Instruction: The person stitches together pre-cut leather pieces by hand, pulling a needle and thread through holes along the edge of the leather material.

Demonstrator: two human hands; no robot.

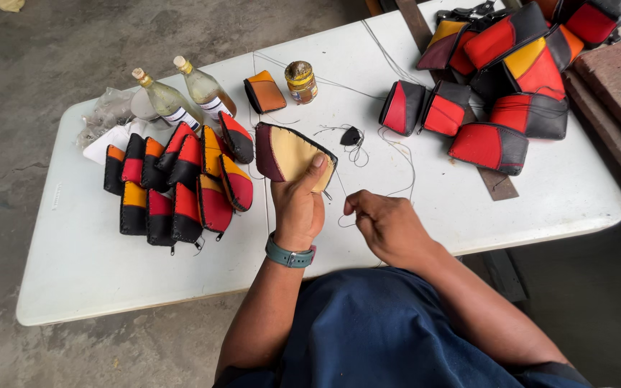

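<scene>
While I sit at the near edge of the white counter [80,266], bare surface lies open toward me on the near side of the pouch [292,154], and more of it runs off to the near right corner. Landmark: that pouch, tan-faced with a dark maroon stitched rim, raised above the middle of the counter.

My left hand [297,205] grips the pouch from below, thumb pressed across its tan face, fingers wrapped behind. A teal watch [290,255] sits on that wrist. My right hand [386,223] is just right of the pouch and nearer to me, fingers pinched narrow on a thin thread [397,154] that loops away over the counter; I cannot make out a needle.

Left of the pouch, close by, a cluster of finished pieces [177,187] in red, orange, yellow and black lies packed together. Beyond those stand two glass bottles [185,97], tilted. Straight beyond the pouch are a small orange piece [265,92] and a small jar [300,81]. Right of the pouch lies a small black scrap [351,136], then a large heap of red-and-black pieces [504,79] crowding the far right corner.
</scene>
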